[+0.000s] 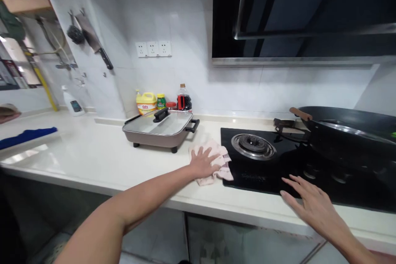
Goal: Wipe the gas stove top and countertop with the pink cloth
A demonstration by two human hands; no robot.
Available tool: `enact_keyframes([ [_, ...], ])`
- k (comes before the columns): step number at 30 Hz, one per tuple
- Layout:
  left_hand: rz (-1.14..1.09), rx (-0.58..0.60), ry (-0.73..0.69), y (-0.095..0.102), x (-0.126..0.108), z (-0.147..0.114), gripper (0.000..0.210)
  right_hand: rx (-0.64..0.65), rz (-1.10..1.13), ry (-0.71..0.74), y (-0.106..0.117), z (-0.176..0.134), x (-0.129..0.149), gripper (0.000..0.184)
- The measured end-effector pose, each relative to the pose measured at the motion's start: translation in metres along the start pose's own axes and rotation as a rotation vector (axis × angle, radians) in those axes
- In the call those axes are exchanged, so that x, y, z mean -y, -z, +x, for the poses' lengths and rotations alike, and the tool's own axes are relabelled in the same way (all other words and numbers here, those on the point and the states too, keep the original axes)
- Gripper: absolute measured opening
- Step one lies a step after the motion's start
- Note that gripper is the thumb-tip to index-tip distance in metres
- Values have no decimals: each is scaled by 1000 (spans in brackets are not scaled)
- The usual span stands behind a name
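My left hand [203, 163] lies flat on a pale pink cloth [213, 179], fingers spread, pressing it down. The crumpled cloth rests partly on the white countertop and partly over the left edge of the black gas stove [247, 179]. At the stove's front edge is my right hand [312, 202], fingers stretched out and holding nothing; whether it touches the surface I cannot tell. Just behind the cloth stands an electric pan [154, 134] with a glass lid [176, 119]. A round burner [253, 145] sits beyond the cloth on the right.
A large black wok [352, 132] with a wooden handle covers the right burner. Along the wall stand a yellow detergent jug [146, 102], a green-labelled jar [161, 101] and a dark sauce bottle [183, 100]. A cleaver [93, 39] hangs at left. A blue cloth [29, 136] lies on the counter [93, 156].
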State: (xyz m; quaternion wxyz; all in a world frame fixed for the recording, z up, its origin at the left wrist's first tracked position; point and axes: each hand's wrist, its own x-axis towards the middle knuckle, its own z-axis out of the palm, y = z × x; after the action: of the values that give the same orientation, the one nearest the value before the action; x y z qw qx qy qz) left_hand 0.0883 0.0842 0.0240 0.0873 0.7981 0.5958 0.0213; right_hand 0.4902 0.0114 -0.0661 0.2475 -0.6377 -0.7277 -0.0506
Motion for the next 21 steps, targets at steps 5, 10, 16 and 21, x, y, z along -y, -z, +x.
enact_keyframes([
  [5, -41, 55, -112, -3, 17, -71, 75, -6, -12, 34, -10, 0, -9, 72],
  [10, -35, -2, 81, 3, 41, -60, 75, -12, -26, 55, -11, 0, -11, 70],
  [16, -18, -116, 230, 16, 52, 36, 78, -4, -10, 34, 0, -1, 0, 66],
  [21, -27, -219, 219, 22, 55, 106, 69, -23, -8, 11, 8, 1, 10, 61],
])
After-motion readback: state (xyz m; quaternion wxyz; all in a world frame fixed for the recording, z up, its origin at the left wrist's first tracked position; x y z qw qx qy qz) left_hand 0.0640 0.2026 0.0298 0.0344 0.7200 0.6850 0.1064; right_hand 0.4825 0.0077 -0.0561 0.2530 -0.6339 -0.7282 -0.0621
